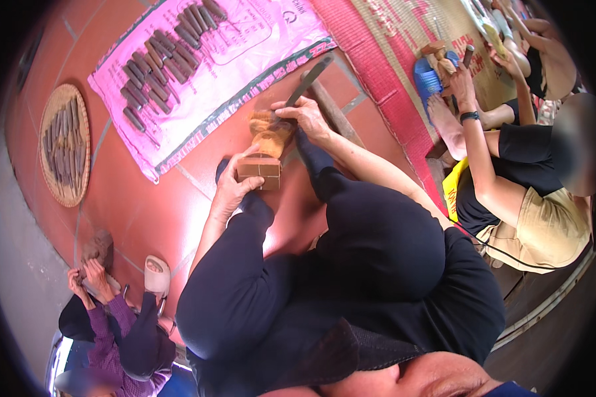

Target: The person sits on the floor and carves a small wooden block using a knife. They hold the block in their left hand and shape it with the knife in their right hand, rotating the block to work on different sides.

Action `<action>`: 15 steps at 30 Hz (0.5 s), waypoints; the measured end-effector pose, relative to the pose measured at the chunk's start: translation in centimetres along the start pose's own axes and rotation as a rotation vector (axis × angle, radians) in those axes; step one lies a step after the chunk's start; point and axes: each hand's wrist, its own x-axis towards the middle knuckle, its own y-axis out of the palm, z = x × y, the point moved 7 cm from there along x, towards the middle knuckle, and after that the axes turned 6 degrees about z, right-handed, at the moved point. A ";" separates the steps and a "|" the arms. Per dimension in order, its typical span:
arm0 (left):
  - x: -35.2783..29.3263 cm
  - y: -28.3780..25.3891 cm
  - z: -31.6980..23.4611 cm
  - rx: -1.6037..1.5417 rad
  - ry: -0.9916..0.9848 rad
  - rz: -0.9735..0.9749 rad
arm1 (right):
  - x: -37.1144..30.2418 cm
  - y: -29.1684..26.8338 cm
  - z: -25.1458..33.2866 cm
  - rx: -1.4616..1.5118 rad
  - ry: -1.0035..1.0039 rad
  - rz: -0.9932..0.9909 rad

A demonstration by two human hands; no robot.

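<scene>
Between my knees is a wooden carving [269,143], orange-brown and rounded at its far part, with a square block base [258,167] toward me. My left hand [230,188] is closed on this base, thumb across its near face. At the carving's far right, my right hand [306,120] is closed around a long, flat, dark file [312,78]. The file slants away to the upper right, and its lower end is at the carving's far part. Whether it touches the wood is hard to tell.
Ahead, a pink sack [208,109] bears rows of dark-handled carving tools [159,63]. A round woven tray [45,165] with more tools lies left. A wooden bar [334,112] lies beyond my right hand. Co-workers sit at right [533,172] and lower left [116,331], holding carvings.
</scene>
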 end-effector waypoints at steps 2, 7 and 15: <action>-0.2 0.3 -0.3 -0.052 -0.011 -0.007 | -0.2 1.0 0.1 -0.036 0.014 0.074; 0.2 0.7 -1.2 -0.044 -0.026 0.001 | 0.1 1.7 -0.2 -0.140 -0.051 0.070; 0.2 1.1 -1.9 -0.043 -0.023 0.008 | 0.0 2.6 0.6 -0.368 -0.117 0.095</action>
